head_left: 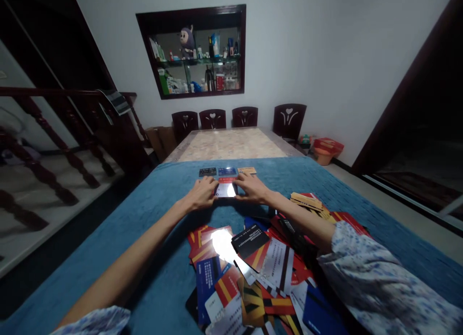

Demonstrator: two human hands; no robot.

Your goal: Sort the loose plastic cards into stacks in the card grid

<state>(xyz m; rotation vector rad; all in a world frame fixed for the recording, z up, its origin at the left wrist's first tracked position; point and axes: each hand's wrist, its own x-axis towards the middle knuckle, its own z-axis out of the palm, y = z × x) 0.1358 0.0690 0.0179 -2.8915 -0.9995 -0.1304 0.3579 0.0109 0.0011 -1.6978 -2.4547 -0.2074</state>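
My left hand (204, 192) and my right hand (253, 189) reach forward over the blue cloth. Between them, gripped at its two side edges, is a card (224, 190) with a red band at the top and a shiny pale face. Whether it is a single card or more than one, I cannot tell. Just beyond lie three cards in a row: a black card (207, 172), a blue card (227, 171) and a yellow card (247, 171), which my right fingers partly overlap. Nearer to me spreads a loose pile of cards (249, 243), partly hidden under my right forearm.
A blue cloth (152, 214) covers the near part of the long table (231, 142). More yellow and red cards (307, 201) lie at the right. Dark chairs (289, 120) stand round the far end. A wooden railing (54, 146) runs along the left.
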